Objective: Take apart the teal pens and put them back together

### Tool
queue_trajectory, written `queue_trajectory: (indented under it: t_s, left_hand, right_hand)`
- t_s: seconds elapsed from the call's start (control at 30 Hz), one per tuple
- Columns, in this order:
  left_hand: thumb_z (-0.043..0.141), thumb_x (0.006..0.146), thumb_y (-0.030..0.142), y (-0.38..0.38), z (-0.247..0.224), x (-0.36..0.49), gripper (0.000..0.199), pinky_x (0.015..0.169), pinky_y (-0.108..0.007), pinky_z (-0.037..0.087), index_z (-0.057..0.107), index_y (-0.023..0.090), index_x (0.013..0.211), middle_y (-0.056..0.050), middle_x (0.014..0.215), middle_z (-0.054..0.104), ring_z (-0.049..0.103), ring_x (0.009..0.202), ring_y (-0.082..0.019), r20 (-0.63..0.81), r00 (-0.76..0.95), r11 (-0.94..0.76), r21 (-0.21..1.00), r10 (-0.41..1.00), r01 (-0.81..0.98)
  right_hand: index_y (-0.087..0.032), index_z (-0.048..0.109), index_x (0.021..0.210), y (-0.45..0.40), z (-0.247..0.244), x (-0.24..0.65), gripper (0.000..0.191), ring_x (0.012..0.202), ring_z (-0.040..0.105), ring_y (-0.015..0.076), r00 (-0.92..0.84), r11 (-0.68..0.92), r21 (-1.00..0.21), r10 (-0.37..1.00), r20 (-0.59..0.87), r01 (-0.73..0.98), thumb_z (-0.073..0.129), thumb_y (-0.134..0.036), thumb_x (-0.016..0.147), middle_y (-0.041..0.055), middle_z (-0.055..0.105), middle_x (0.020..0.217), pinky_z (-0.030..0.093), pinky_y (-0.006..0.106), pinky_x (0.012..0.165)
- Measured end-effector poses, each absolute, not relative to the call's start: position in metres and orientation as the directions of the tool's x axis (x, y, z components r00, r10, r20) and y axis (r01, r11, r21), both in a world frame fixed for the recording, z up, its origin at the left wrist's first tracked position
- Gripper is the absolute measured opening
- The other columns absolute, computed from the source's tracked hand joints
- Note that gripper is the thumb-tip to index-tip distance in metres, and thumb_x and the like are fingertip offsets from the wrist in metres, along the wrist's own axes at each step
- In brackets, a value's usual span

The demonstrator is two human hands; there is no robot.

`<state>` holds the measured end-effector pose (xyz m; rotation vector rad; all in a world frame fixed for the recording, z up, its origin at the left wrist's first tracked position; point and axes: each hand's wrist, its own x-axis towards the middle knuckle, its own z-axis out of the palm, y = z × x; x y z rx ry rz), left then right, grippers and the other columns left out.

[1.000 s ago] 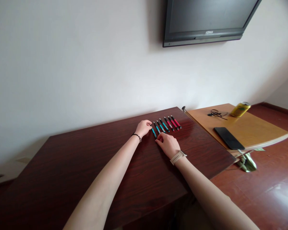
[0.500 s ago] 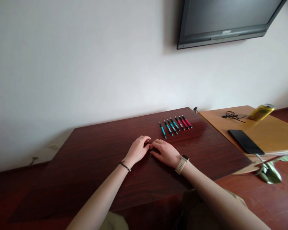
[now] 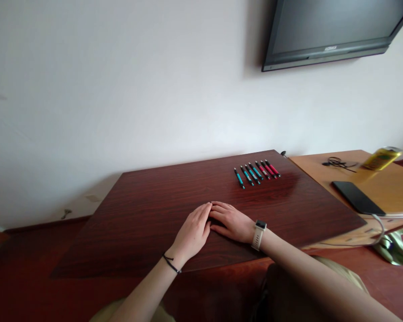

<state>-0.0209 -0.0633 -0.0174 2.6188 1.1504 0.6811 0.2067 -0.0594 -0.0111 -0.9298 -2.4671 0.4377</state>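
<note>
My left hand (image 3: 193, 229) lies palm down on the dark red-brown wooden table (image 3: 154, 197), its fingers stretched out and holding nothing. Opposite it, my right hand (image 3: 233, 222) also lies palm down with fingers extended, and the fingertips of both hands touch. A black cord bracelet (image 3: 170, 263) circles the left wrist; on the right is a watch with a pale strap (image 3: 258, 235). Beyond the right hand, several pens lie side by side in a slanting row: teal pens (image 3: 251, 172) on the left and pink pens (image 3: 269, 169) on the right.
To the right stands a lighter wooden surface (image 3: 394, 190) with a black phone (image 3: 357, 197), a coiled black cable (image 3: 337, 163) and a yellow can (image 3: 383, 158). A green shiny bag (image 3: 398, 250) is below its edge. A television (image 3: 329, 31) hangs on the wall.
My left hand has flattened, its fingers now straighter. Both hands sit nearer the table's front edge. The view has turned slightly left; the pens keep their row.
</note>
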Motion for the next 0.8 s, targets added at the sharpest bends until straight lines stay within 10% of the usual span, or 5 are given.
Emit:
queue_trajectory:
  t_s: [0.43,0.63,0.8]
  left_hand:
    - [0.048,0.105,0.015,-0.064,-0.013,-0.018,0.054,0.123,-0.052,0.049,0.046,0.022,0.159,-0.013,0.157,0.059,0.056,0.146,-0.027,0.336,0.608,-0.692,0.275,0.719,0.667]
    - [0.046,0.11,0.021,-0.07,-0.01,-0.017,0.04,0.124,-0.05,0.048,0.06,0.021,0.147,-0.01,0.158,0.059,0.054,0.148,-0.028,0.335,0.642,-0.718,0.198,0.69,0.668]
    - [0.05,0.109,0.02,-0.079,-0.009,-0.021,0.039,0.124,-0.049,0.048,0.061,0.018,0.146,-0.011,0.158,0.059,0.054,0.148,-0.028,0.316,0.655,-0.722,0.183,0.686,0.667]
  right_hand:
    - [-0.025,0.072,0.129,-0.057,-0.006,0.214,0.027,0.131,0.065,0.0258,-0.618,0.722,-0.449,0.688,0.381,0.527,0.058,-0.027,0.106,0.0095,0.075,0.129,0.051,0.043,0.114]
    - [-0.022,0.07,0.116,-0.02,0.017,0.259,0.022,0.087,0.073,0.0209,-0.035,0.237,-0.481,0.92,0.391,0.844,0.053,-0.031,0.107,0.0066,0.079,0.099,0.052,0.029,0.08]
    - [-0.013,0.071,0.12,0.034,0.025,0.285,0.033,0.102,0.077,0.0323,0.162,-0.143,-0.225,0.984,0.069,0.964,0.054,-0.038,0.105,0.0189,0.08,0.107,0.053,0.037,0.087]
